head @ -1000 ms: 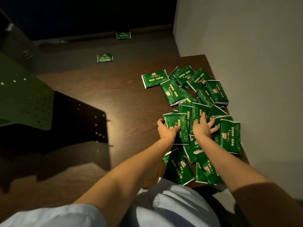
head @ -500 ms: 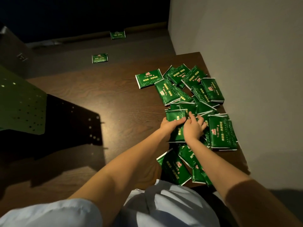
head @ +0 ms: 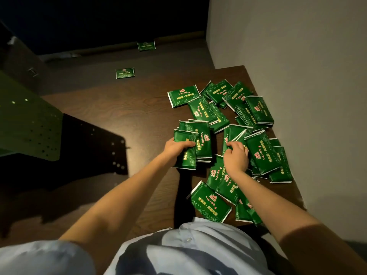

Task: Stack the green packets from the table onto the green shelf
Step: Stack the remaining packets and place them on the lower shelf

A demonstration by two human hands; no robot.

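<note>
Several green packets (head: 258,110) lie scattered over the right side of the dark wooden table (head: 123,116), along the wall. My left hand (head: 175,146) grips a small stack of green packets (head: 193,143) at the pile's left edge. My right hand (head: 236,155) pinches the edge of another green packet (head: 234,133) in the middle of the pile. The green perforated shelf (head: 27,120) stands at the far left, apart from both hands.
A grey wall (head: 297,76) bounds the table on the right. Two loose green packets (head: 125,73) lie on the floor beyond the table's far edge. The shelf casts a dark shadow (head: 89,147) on the table's left half.
My left hand has pulled a few packets together into a stack and shifted left. My right hand has closed its fingers on a packet in the pile.
</note>
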